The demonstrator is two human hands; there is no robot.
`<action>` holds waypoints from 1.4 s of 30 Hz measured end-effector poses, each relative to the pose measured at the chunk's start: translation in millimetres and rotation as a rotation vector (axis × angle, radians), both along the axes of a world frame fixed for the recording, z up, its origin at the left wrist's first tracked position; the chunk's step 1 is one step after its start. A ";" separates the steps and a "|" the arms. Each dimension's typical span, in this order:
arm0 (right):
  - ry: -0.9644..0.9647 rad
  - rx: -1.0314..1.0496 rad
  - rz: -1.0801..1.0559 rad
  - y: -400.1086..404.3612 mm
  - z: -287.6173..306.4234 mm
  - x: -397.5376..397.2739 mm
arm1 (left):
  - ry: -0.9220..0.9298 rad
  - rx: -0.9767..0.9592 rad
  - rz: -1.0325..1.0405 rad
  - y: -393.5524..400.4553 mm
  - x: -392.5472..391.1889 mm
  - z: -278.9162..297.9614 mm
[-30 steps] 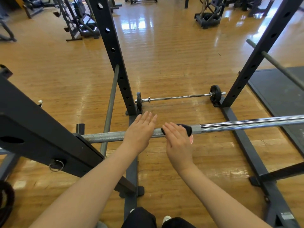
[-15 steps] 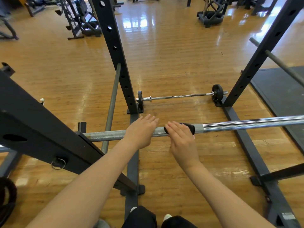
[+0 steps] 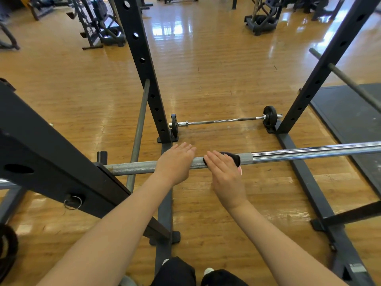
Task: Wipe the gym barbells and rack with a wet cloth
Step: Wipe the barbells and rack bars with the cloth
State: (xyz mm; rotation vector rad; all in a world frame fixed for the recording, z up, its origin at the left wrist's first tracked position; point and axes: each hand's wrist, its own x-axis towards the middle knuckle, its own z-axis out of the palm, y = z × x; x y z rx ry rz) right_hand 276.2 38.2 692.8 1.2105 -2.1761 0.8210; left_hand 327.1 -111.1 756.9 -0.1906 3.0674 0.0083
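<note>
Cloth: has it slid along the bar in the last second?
No; the cloth under the right hand keeps its gap from the shiny stretch of the bar.

A long steel barbell (image 3: 288, 154), knurled grey at its left part and polished chrome to the right, lies level across the black perforated steel rack (image 3: 142, 65). A dark wet cloth (image 3: 233, 157) drapes over the knurled section, near the chrome's start.
</note>
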 end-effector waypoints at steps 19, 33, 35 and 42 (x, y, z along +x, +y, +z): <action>-0.002 -0.087 -0.130 39.3 5.8 -17.6 | 0.177 -0.224 0.017 35.9 -11.0 -7.8; -0.006 0.128 0.041 28.1 4.6 -22.4 | -0.164 0.138 0.008 20.0 -29.4 -4.0; 0.003 0.073 -0.007 46.7 9.3 -30.4 | -0.133 0.116 0.007 21.3 -28.0 -2.1; -0.120 -0.011 -0.145 1.3 8.5 3.6 | 0.072 0.049 -0.051 24.2 -23.8 -4.9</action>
